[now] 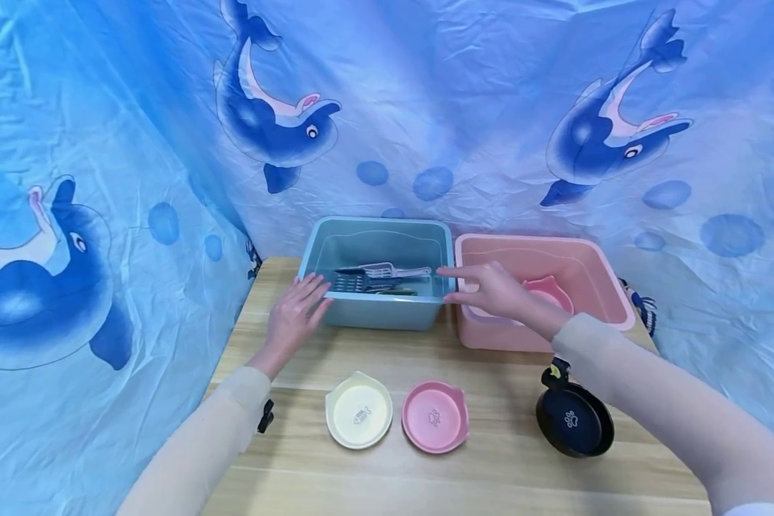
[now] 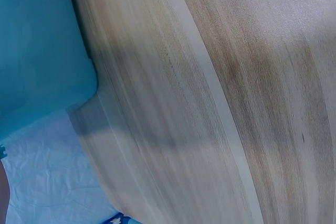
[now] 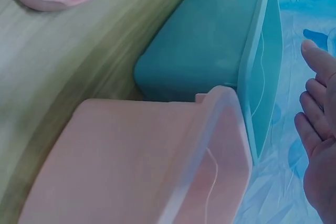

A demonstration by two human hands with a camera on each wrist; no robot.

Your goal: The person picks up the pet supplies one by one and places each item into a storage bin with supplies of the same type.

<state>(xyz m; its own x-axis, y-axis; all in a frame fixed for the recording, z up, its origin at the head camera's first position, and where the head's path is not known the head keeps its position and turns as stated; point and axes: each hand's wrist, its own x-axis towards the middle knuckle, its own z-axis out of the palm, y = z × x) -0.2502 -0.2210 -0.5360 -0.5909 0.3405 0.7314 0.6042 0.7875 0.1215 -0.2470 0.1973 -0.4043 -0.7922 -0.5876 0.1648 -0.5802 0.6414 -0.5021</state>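
A blue-green plastic bin (image 1: pixel 380 314) stands at the back of the table. My left hand (image 1: pixel 294 313) is at its front left corner, fingers extended over the rim. Above the bin's right side is my right hand (image 1: pixel 490 287), thumb and fingers stretched out with nothing between them; the right wrist view shows these fingers (image 3: pixel 314 100) loosely straight, apart from the rim. Inside the bin lie a pale lavender slotted litter scoop (image 1: pixel 387 270), a dark blue slotted scoop (image 1: pixel 355 282) and a small greenish item, partly covered. In the left wrist view the bin's side (image 2: pixel 42 51) shows.
A pink bin (image 1: pixel 503 340) adjoins on the right, with a pink cat-eared bowl (image 1: pixel 550 290) inside. Nearer on the wooden table (image 1: pixel 309 480) sit a cream bowl (image 1: pixel 359 412), a pink bowl (image 1: pixel 435 417) and a black bowl (image 1: pixel 574 421). Blue dolphin-print sheeting (image 1: pixel 387 107) hangs behind.
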